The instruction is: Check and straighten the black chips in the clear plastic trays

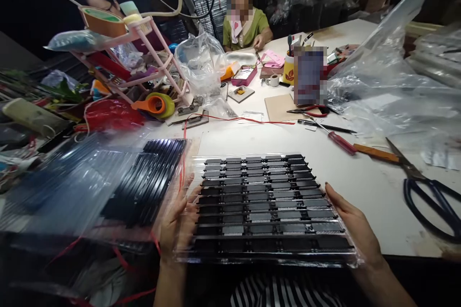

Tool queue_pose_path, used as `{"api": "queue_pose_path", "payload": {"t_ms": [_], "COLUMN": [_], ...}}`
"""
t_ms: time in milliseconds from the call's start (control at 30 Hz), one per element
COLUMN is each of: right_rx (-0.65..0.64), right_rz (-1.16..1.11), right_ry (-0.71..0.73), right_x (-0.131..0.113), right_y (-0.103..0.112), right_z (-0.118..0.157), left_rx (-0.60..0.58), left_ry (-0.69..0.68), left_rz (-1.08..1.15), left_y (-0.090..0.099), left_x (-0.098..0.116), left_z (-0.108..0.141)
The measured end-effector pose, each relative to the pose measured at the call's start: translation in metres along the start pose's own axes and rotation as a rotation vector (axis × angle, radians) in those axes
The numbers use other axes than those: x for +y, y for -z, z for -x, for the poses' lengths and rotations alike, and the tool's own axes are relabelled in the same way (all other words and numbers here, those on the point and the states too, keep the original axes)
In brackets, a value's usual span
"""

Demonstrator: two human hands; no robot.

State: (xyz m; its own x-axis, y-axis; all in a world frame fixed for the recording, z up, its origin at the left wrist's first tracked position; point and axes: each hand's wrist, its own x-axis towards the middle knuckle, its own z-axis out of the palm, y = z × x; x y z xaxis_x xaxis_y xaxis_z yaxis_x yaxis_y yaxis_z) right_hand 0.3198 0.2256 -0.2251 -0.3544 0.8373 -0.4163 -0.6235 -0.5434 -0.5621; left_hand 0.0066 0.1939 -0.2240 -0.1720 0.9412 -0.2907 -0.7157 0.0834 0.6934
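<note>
Clear pack of black chips (266,204): well left of the scissors (415,173), reaching over the near edge of the surface (389,201); face up, nearly flat; whether it rests on the surface cannot be told.
Pack handling: the step in hand appears to be holding or placing the pack as one piece.
Pack's next move: probably calls for even support at both edges, so the rows stay aligned.
Left hand (176,213): grip partly open, only about the pack's thickness, around the edge farther from the scissors; some fingers show through it.
Right hand (355,220): grip similarly narrow on the edge nearer the scissors; fingers hidden underneath, so exact closure cannot be told.
</note>
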Motion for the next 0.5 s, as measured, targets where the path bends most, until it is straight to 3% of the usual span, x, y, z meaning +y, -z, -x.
{"api": "queue_pose_path", "payload": {"t_ms": [167,300,500], "right_rx": [-0.125,-0.116,-0.067], "right_rz": [-0.345,-0.352,-0.316], "right_ry": [-0.217,-0.236,-0.263], "right_x": [0.0,0.005,0.008], "right_y": [0.007,0.012,0.016], "right_z": [0.001,0.002,0.005], "left_rx": [-0.107,-0.189,-0.175], "left_ry": [0.017,-0.019,-0.059], "left_rz": [0.079,0.102,0.141], "left_y": [0.009,0.012,0.012], "left_x": [-0.003,-0.003,-0.008], "left_z": [0.0,0.002,0.005]}}
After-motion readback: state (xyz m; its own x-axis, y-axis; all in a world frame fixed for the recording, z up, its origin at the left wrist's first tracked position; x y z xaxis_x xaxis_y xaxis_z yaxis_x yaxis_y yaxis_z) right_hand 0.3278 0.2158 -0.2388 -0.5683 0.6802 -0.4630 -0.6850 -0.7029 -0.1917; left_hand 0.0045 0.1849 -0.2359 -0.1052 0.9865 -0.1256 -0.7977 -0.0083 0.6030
